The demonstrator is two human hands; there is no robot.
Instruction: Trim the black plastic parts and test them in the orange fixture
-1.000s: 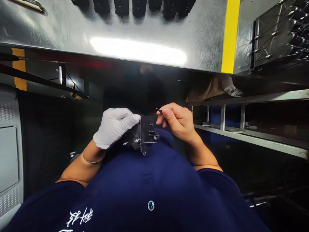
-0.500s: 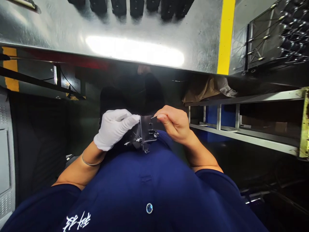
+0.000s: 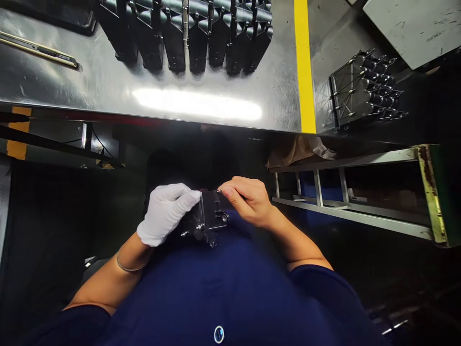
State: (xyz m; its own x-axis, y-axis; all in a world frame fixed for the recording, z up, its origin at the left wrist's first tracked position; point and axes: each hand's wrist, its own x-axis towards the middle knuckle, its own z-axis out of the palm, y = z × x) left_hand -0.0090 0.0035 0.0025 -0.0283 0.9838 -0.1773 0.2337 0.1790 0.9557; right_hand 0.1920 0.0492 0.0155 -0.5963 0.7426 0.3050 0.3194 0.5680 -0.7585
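Observation:
My left hand (image 3: 166, 214), in a white glove, is closed on the upper left edge of a black moulded plastic part (image 3: 212, 211) in front of my torso. Thin ribs, pins and a small ring stick out from the part's lower side. My bare right hand (image 3: 248, 199) pinches a small thin blade-like piece (image 3: 219, 191) between thumb and forefinger. Its tip is at the part's upper right edge; whether it touches cannot be made out. Most of the piece is hidden by the fingers.
On the metal table (image 3: 108, 96) stands a row of several black plastic parts (image 3: 198, 43). A box cutter (image 3: 39, 49) lies at left, beside a black tray (image 3: 54, 14). Past the yellow tape (image 3: 304, 67) are more black parts (image 3: 353, 91). A pale metal frame (image 3: 345, 211) stands at right.
The view has tilted up, so more of the tabletop and its row of parts shows. Both hands keep their grips; the right hand's thin piece has shifted slightly left along the part's edge.

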